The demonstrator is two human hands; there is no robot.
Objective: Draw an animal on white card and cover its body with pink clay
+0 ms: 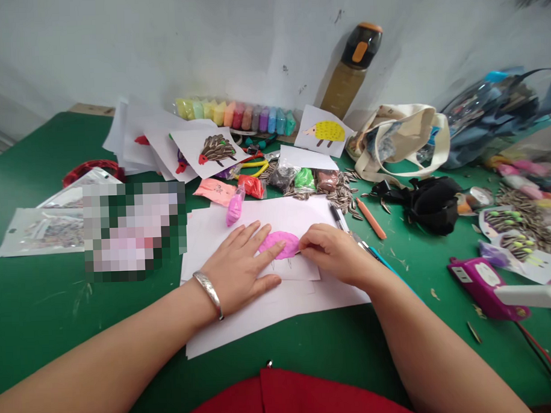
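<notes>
Pink clay oval (pixel 286 238) lies flat on a white sheet (pixel 305 273) at the center of the worktop (pixel 148 331). Short drawn lines extend below the oval. Additional white sheets (pixel 208 338) are stacked beneath.

Left hand (pixel 236 265): palm down on the paper, fingers spread apart. The index finger rests on the lower part of the oval. A silver bracelet (pixel 208 293) encircles the wrist.

Right hand (pixel 334 251): positioned at the right end of the oval, thumb and index finger together. A small dark sliver shows at the fingertips; whether it is clamped cannot be determined.

Adjacent items: a bag of pink clay (pixel 234 208) lies on the upper left part of the paper. Beyond the paper are a red clay bag (pixel 251 187), a green clay bag (pixel 304 179), a brown clay bag (pixel 327 180) and loose striped seeds (pixel 342 196). An orange stick (pixel 370 218) lies right of the paper; a black pen (pixel 335 217) lies at its upper right edge.

Rear section: a card with a seed-covered hedgehog (pixel 217 151) lies left of a card with a yellow hedgehog (pixel 329 131). A row of colored clay bags (pixel 237 117) and a tilted bottle (pixel 350 71) stand near the wall. A cream tote bag (pixel 402 142) is right of the bottle.
</notes>
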